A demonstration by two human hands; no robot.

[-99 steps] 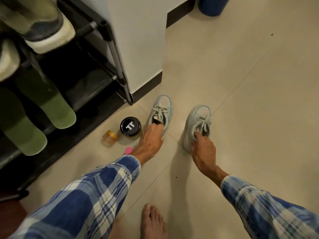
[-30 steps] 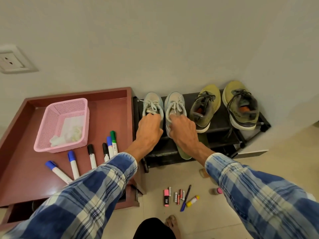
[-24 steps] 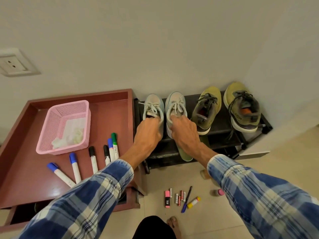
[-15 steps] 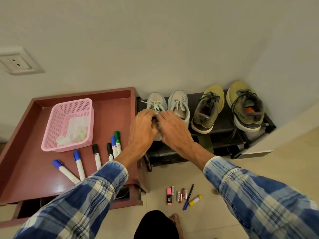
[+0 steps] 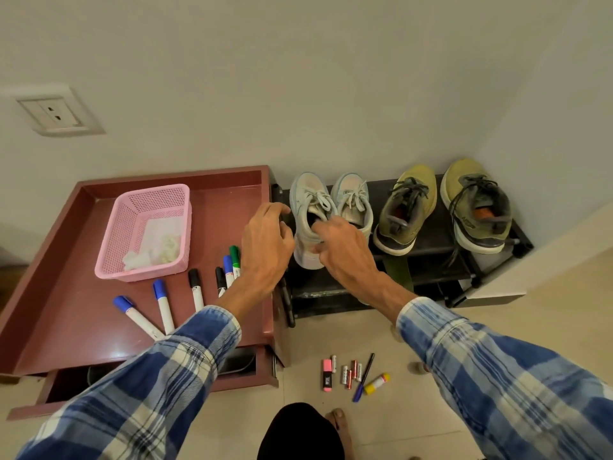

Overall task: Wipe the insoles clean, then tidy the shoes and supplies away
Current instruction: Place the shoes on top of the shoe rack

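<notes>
1. Your right hand (image 5: pixel 346 252) pinches the heel of the pale shoe (image 5: pixel 306 207): the fingers (image 5: pixel 320 224) dip into its opening and the thumb presses the outside of the heel.
2. Your left hand (image 5: pixel 265 240) hangs just beside that shoe with its fingers loosely curled and holding nothing. You cannot tell whether the fingertips touch the shoe's side.
3. The pale shoe sits on the top shelf of the black rack (image 5: pixel 428 257), toe to the wall, at the end next to the cabinet (image 5: pixel 66 313).
4. The other pale shoe (image 5: pixel 353 199) stands touching it, also toe to the wall.
5. Further along the same shelf stand two olive shoes (image 5: pixel 409 207), a little apart from each other.
6. On the red-brown cabinet top sits a pink basket (image 5: pixel 149 197) holding white wipes (image 5: pixel 159 239).
7. In front of the basket, markers (image 5: pixel 163 307) with blue, black and green caps lie fanned out.
8. The drawer (image 5: pixel 242 381) under the cabinet top is pulled open.
9. On the floor in front of the rack lie a pink highlighter (image 5: pixel 327 375), several batteries (image 5: pixel 350 373), a pen (image 5: pixel 364 376) and a glue stick (image 5: pixel 376 383), close together.
</notes>
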